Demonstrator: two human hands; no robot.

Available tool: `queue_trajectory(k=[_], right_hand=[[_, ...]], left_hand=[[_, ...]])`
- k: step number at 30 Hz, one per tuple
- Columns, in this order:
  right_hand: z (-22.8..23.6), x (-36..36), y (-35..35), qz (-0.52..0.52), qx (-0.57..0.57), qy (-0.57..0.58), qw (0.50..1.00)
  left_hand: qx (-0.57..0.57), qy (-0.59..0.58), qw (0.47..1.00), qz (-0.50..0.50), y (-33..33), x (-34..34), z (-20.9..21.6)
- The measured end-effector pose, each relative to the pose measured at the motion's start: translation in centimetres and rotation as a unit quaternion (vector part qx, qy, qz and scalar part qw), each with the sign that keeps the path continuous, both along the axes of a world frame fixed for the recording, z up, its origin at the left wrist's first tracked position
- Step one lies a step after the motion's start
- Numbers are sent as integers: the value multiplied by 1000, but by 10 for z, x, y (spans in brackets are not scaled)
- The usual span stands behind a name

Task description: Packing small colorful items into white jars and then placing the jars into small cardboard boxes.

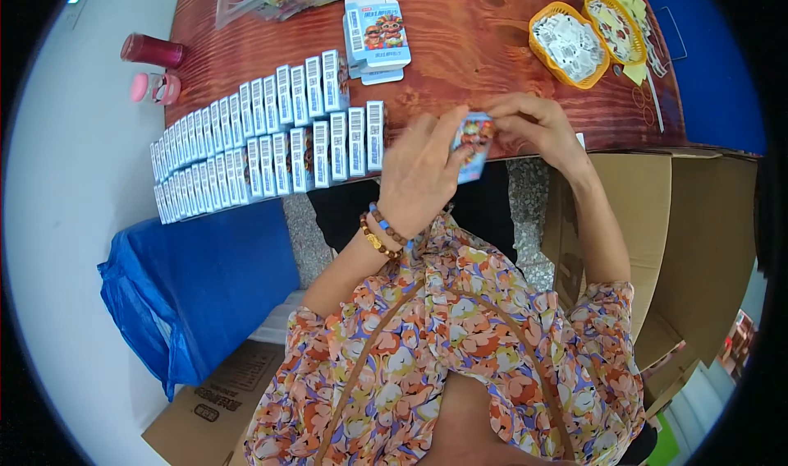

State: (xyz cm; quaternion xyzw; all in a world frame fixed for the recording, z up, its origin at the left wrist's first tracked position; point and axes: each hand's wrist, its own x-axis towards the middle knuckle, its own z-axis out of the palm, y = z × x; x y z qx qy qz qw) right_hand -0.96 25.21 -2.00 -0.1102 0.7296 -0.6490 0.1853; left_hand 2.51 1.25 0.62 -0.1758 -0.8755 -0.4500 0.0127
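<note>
A small light-blue printed carton (474,158) with a colourful cartoon figure on its face is held at the table's near edge. My left hand (417,170) grips it from the left, its thumb across the front, slightly blurred. At the carton's top right corner, the bent fingers of my right hand (538,128) pinch its upper end; whether a flap or something else is between them is hidden. Left of my hands, two long rows of matching cartons (337,142) stand on edge. Beyond them lies a stack of flattened-looking blue cartons (377,35).
Two yellow baskets (535,53) of small white and pale yellow pieces sit at the far right. A clear plastic bin (230,6) of packets stands at the back. A red cup (154,50) and pink-lidded jar (156,88) are far left. Cardboard boxes (628,220) flank me below table height.
</note>
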Motion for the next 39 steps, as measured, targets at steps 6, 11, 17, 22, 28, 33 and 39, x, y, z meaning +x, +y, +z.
queue_trajectory(k=[6, 11, 17, 22, 28, 33, 39], right_hand=[[-34, -8, -60, 34, 75, 79, 993], [-38, -6, -97, 82, 43, 48, 995], [-45, -47, -94, -33, 125, 210, 969], [-26, -130, -118, -154, 320, 124, 927], [-25, -181, -137, -90, 413, 6, 906], [-40, -182, -107, -147, 343, 32, 927], [-62, -174, -81, -166, 110, -1, 980]], left_hand=[[-307, 195, 929, 77, -24, -24, -2], [-297, 165, 934, 108, -31, -18, -3], [-299, 140, 939, 98, -42, -8, -16], [-282, 130, 944, 109, -37, -2, -12], [-268, 122, 948, 123, -41, -6, -19], [-251, 127, 950, 135, -43, -7, -10], [-193, 154, 960, 136, -42, -16, -12]])
